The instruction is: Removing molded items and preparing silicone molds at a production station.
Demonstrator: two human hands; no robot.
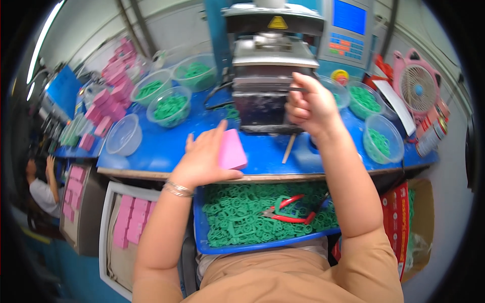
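Observation:
My left hand (204, 156) grips a pink block (232, 149) on the blue bench, thumb along its lower edge. My right hand (310, 101) is closed on a thin dark handle (298, 88) at the front of the metal press (260, 106). A wooden stick (289, 149) lies below the press. A blue tray (237, 227) of small green rubber pieces sits under the bench edge, with red-handled pliers (288, 212) on the pieces.
Clear bowls (169, 116), several with green parts, flank the press, beside pink stacks (113, 96), a control panel (343, 40) and a fan (414, 86). Low containers of pink blocks (131, 222) and a cardboard box (419, 227) flank me. A co-worker (43, 194) sits far left.

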